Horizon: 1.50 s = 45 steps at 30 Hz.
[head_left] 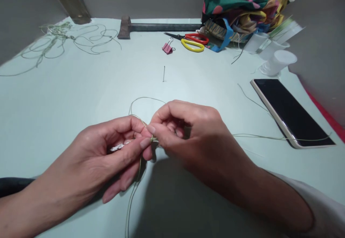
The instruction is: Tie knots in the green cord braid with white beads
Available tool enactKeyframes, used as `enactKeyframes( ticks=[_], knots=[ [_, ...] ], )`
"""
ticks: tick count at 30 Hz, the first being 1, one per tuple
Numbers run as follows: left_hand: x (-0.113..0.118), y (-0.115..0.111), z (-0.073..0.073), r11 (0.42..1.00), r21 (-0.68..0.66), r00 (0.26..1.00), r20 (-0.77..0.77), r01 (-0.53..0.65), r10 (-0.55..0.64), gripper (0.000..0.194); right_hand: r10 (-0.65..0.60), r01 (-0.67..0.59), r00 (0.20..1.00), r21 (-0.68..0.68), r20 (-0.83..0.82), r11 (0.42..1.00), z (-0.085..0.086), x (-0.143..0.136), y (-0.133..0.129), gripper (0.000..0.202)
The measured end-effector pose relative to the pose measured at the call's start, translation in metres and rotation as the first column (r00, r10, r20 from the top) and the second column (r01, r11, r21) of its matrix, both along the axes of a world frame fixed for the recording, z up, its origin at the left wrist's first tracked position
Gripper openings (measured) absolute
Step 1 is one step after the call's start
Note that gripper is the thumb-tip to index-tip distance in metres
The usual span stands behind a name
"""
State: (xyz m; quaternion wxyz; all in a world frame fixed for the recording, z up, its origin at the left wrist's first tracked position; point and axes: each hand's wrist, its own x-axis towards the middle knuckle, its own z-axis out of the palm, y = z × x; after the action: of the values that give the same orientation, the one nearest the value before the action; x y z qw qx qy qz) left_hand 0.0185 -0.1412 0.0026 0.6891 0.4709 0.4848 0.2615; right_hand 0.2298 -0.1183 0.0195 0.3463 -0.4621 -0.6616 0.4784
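Thin green cords meet in a small knot between my two hands, near the middle of the view. My left hand is closed, pinching the knotted cords between thumb and fingertips. A white braided piece shows inside that hand, partly hidden by the fingers. My right hand is closed too, its thumb and forefinger pressed on cord right beside the left fingertips. One cord loops up behind the hands, others hang toward the front edge, and more run out to the right across the phone.
Farther back lie a nail, a pink binder clip, scissors with red and yellow handles, and a hammer. Tangled green cord lies at the back left. White spools and a basket of colourful cloth stand back right.
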Motion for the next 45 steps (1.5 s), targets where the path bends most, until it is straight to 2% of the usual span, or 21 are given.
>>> enactKeyframes(
  ticks=[3, 7, 12, 15, 20, 22, 25, 27, 32, 34, 39, 41, 43, 45],
  knots=[
    [-0.002, -0.002, -0.002, 1.000, 0.013, 1.000, -0.009, 0.003, -0.003, 0.028, 0.041, -0.038, 0.999, -0.117, 0.018, 0.992, 0.000, 0.000, 0.004, 0.029],
    [-0.004, -0.002, -0.005, 0.999, 0.039, 0.999, -0.032, 0.020, -0.018, 0.035, 0.054, -0.051, 0.998, -0.069, 0.043, 0.996, -0.003, 0.001, 0.004, 0.027],
    [-0.001, -0.002, -0.003, 0.998, 0.060, 0.996, -0.085, 0.022, -0.017, 0.025, 0.004, -0.003, 1.000, -0.031, 0.029, 1.000, -0.005, 0.001, -0.001, 0.027],
    [0.000, -0.002, -0.003, 0.998, 0.057, 0.997, -0.078, 0.017, -0.012, 0.023, -0.030, 0.029, 0.999, 0.041, 0.016, 0.999, -0.007, -0.001, -0.004, 0.028],
    [0.000, -0.002, -0.003, 0.999, 0.042, 0.999, -0.054, 0.009, -0.006, 0.024, -0.067, 0.062, 0.998, 0.237, 0.013, 0.970, -0.006, -0.001, -0.005, 0.027],
    [0.000, -0.002, -0.003, 0.999, 0.038, 0.999, -0.039, 0.001, 0.000, 0.026, -0.064, 0.058, 0.998, 0.211, 0.021, 0.976, -0.004, 0.001, -0.003, 0.026],
    [-0.002, -0.002, -0.004, 0.999, 0.042, 1.000, -0.030, -0.001, 0.003, 0.026, -0.018, 0.016, 0.999, 0.055, 0.043, 0.998, -0.004, 0.003, 0.003, 0.025],
    [-0.003, -0.003, -0.003, 0.999, 0.044, 1.000, -0.031, 0.000, 0.001, 0.023, 0.022, -0.023, 0.999, 0.009, 0.045, 1.000, -0.006, 0.003, 0.004, 0.026],
    [-0.002, -0.005, -0.002, 1.000, 0.024, 0.999, -0.029, -0.014, 0.015, 0.017, -0.030, 0.019, 0.999, 0.231, 0.044, 0.973, -0.010, 0.001, -0.002, 0.030],
    [0.000, -0.005, -0.003, 1.000, 0.020, 1.000, -0.014, -0.020, 0.021, 0.017, -0.025, 0.023, 1.000, 0.196, 0.011, 0.980, -0.009, 0.003, -0.003, 0.030],
    [-0.001, -0.004, -0.004, 1.000, 0.022, 1.000, -0.016, 0.000, 0.001, 0.014, 0.030, -0.035, 0.995, -0.058, -0.090, 0.998, -0.004, 0.006, 0.000, 0.021],
    [-0.003, -0.004, -0.003, 1.000, 0.021, 1.000, 0.001, 0.010, -0.010, 0.015, 0.050, -0.058, 0.993, -0.074, -0.107, 0.996, -0.004, 0.005, 0.001, 0.023],
    [-0.003, -0.003, -0.002, 1.000, 0.013, 1.000, -0.002, 0.012, -0.012, 0.016, 0.094, -0.094, 0.993, 0.006, -0.076, 0.996, -0.005, 0.005, 0.000, 0.024],
    [-0.002, -0.002, -0.002, 1.000, 0.012, 1.000, -0.010, 0.012, -0.012, 0.018, 0.114, -0.115, 0.993, 0.173, 0.019, 0.978, -0.006, 0.006, -0.002, 0.024]
  ],
)
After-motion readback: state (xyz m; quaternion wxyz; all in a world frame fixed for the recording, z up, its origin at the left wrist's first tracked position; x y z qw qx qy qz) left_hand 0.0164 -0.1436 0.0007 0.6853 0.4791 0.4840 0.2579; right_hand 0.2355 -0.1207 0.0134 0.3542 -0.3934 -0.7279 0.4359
